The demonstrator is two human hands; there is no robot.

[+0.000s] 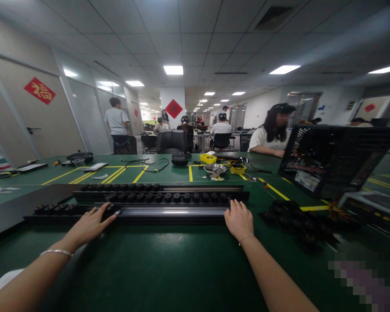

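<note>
A long black rail (172, 212) with a shiny channel lies across the near side of the table. My left hand (89, 223) has its thumb and index finger around a small black round-topped part (112, 209) seated in that rail. More such parts (52, 208) sit to its left in the same rail. At the rail's right end, my right hand (239, 220) grips with curled fingers, some of them hidden behind it. Just behind runs a second rail (243, 196) lined with several black round-topped parts (177, 197).
On the green table (169, 268), a pile of black parts (299, 221) lies right. Beyond it stand an open computer case (331, 160) and a power supply (373, 212). A metal bowl (214, 170) and yellow tray (208, 158) stand farther back. A co-worker (273, 134) sits across.
</note>
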